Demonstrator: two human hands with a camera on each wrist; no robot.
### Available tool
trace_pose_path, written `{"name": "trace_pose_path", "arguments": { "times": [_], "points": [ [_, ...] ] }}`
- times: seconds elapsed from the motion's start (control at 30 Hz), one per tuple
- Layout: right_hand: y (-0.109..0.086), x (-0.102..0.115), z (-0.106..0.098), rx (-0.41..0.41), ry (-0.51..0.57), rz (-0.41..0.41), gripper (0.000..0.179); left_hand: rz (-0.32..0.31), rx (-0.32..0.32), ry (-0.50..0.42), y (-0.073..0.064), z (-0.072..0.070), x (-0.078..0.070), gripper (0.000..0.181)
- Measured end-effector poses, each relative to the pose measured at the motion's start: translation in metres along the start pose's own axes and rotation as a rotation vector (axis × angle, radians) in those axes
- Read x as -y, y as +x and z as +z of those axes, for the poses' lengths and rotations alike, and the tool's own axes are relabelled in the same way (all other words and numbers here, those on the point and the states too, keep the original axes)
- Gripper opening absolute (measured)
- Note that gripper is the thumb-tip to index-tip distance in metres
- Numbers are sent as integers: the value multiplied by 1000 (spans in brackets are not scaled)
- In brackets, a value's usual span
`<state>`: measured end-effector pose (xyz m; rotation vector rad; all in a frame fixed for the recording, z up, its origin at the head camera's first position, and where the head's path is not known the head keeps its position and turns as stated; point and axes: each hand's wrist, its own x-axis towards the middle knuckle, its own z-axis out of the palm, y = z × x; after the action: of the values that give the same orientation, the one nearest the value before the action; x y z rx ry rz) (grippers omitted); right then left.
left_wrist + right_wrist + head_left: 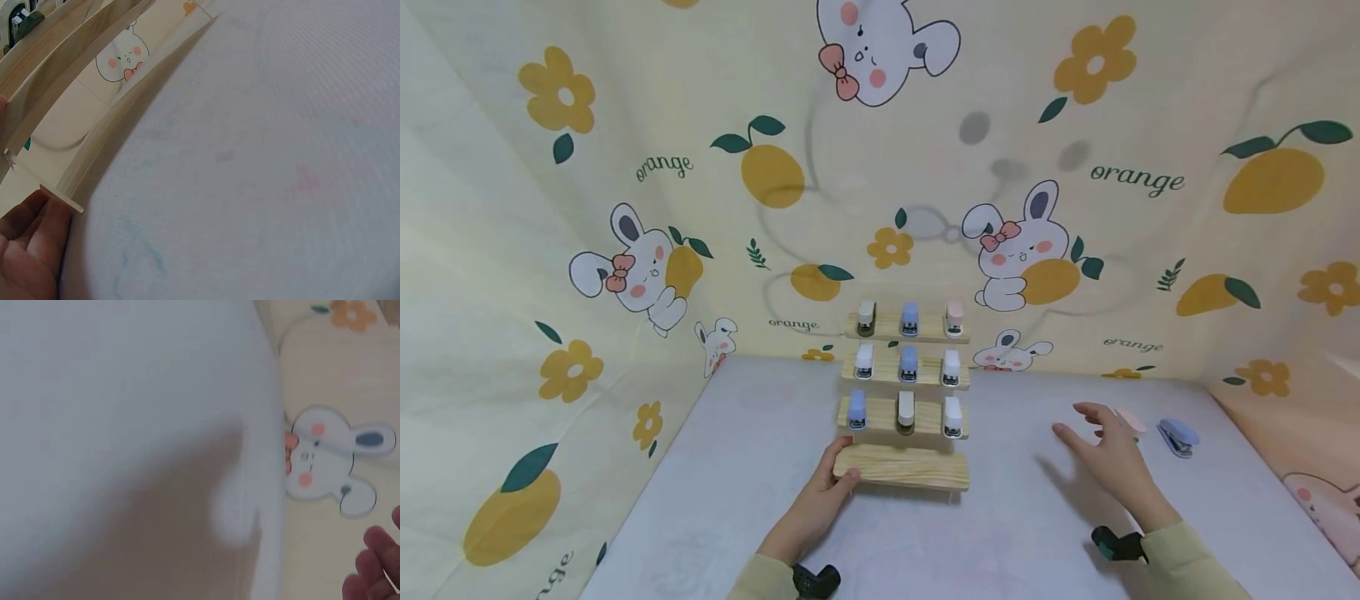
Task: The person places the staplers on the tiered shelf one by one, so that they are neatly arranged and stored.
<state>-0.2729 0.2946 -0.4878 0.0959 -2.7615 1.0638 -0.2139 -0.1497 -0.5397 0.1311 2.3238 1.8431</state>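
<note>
A wooden tiered stand [901, 467] carries several mini staplers on its upper three steps. Its top step has a white stapler [867, 318], a blue stapler [910, 318] and a pink stapler [954, 318]. My left hand [820, 500] grips the left end of the lowest step, thumb at its front edge; in the left wrist view my fingers [47, 234] are at the stand's side. To the right, my right hand [1108, 454] hangs over the table with fingers loosely bent and nothing held. It partly hides another pink stapler [1131, 422]; a blue stapler [1180, 437] lies beyond it.
The table has a white cloth [737, 467]. A patterned fabric backdrop [880, 167] with rabbits and oranges rises behind the stand and along both sides. Dark wrist devices [1118, 546] sit by the sleeves.
</note>
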Motion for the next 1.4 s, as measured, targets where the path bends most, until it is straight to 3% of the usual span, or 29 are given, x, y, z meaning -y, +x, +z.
{"name": "trace_pose_path", "arguments": {
  "times": [0.23,0.4,0.57,1.4],
  "points": [
    [4,-22,-15,-64,8,62,81,10,3,-4,0,0,2,57],
    [5,-33,-22,-74,25,143,87,17,0,-18,1,1,4,58],
    [7,-44,-27,-76,33,173,91,14,-2,-12,0,1,3,58],
    [15,-80,-27,151,27,302,106,11,10,-17,0,2,4,58]
  ]
}}
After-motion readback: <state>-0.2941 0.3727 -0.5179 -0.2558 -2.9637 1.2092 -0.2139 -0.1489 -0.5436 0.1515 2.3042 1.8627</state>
